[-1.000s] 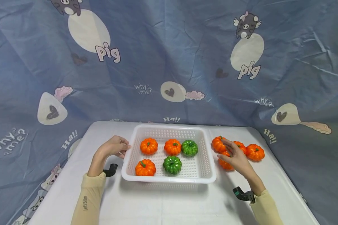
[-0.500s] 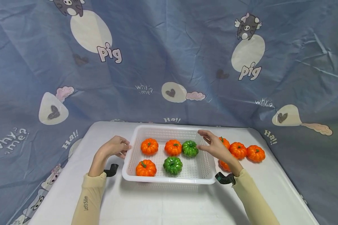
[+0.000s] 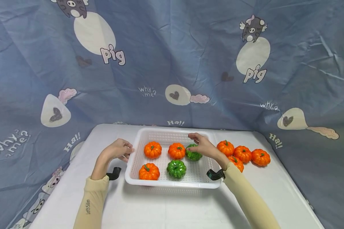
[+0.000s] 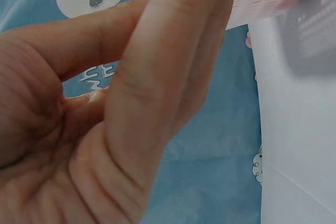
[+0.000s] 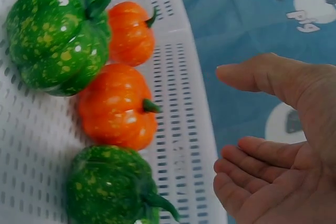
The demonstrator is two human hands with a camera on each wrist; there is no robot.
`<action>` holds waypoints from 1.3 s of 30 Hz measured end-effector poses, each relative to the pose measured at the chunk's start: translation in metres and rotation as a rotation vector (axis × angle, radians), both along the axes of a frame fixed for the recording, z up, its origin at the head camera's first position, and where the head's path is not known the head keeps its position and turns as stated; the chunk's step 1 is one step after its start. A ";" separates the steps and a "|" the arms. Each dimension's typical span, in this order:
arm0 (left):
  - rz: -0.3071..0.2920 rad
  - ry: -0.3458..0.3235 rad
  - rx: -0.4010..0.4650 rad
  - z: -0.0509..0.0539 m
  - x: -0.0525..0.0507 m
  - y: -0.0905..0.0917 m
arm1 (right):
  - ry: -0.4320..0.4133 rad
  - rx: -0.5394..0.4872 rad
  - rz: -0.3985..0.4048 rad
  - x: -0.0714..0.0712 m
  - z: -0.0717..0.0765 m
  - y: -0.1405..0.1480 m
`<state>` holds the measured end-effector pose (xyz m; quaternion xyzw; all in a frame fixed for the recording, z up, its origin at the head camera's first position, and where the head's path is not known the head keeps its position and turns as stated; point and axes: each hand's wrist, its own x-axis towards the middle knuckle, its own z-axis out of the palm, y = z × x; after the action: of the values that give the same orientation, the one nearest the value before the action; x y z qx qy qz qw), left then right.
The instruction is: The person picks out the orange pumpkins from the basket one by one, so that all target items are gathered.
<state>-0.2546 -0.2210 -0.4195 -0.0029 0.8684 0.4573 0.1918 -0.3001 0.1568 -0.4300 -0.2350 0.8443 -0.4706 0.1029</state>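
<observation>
Right hand (image 3: 204, 147) was spread wide above the far-right green pumpkin (image 3: 193, 156) inside the white basket (image 3: 172, 183), left hand (image 3: 118, 149) was at the basket's left side, its grip could not be determined.

The right hand (image 3: 203, 147) moved from beside the orange pumpkins (image 3: 242, 154) to over the basket (image 3: 172, 183), partly covering its farther green pumpkin (image 3: 193, 156).

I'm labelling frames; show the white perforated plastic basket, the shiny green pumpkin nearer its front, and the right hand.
White perforated plastic basket (image 3: 172, 183), head view, front rim.
Shiny green front pumpkin (image 3: 176, 170), head view, body below stem.
Right hand (image 3: 205, 147), head view, middle of hand.
</observation>
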 end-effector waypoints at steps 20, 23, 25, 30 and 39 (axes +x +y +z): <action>0.004 0.000 -0.004 0.000 0.001 0.002 | -0.055 0.218 0.000 -0.018 -0.021 -0.033; 0.006 0.003 -0.006 0.001 0.002 0.001 | -0.047 0.250 0.013 -0.019 -0.021 -0.037; 0.002 0.010 -0.008 0.002 0.002 0.001 | -0.051 0.271 0.022 -0.020 -0.021 -0.040; 0.000 0.013 -0.006 0.001 0.002 0.000 | -0.071 0.332 0.042 -0.022 -0.023 -0.048; 0.000 0.012 0.005 -0.001 0.001 0.000 | -0.037 0.458 0.087 -0.020 -0.025 -0.061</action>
<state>-0.2532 -0.2213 -0.4202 0.0002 0.8684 0.4595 0.1864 -0.3206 0.0958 -0.4545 -0.2330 0.9160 -0.2661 0.1891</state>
